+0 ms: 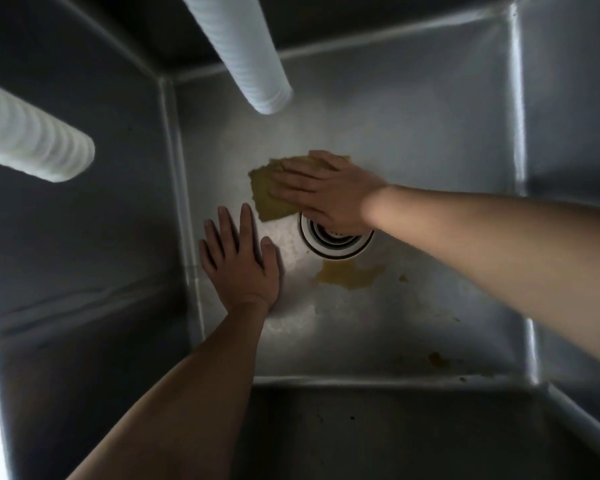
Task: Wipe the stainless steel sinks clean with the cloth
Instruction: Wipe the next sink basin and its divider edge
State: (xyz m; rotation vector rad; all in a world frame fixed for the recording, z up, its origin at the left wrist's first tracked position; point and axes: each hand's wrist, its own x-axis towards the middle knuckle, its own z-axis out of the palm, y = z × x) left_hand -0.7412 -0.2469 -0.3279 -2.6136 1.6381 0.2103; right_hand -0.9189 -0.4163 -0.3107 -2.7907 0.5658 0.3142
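I look straight down into a deep stainless steel sink (430, 126). My right hand (326, 192) lies flat on a yellow-green cloth (265, 194), pressing it onto the sink floor just beyond the round drain (336, 242). Part of the drain is hidden under that hand. My left hand (239, 258) rests palm down with fingers spread on the floor to the left of the drain, holding nothing. A yellowish puddle (349, 277) sits just in front of the drain. Small brown specks (437, 358) lie near the front right corner.
Two white ribbed hoses hang into the sink: one (253, 60) over the back, one (32, 140) at the left. Steel walls close in on all sides, with the left wall (84, 237) near my left hand.
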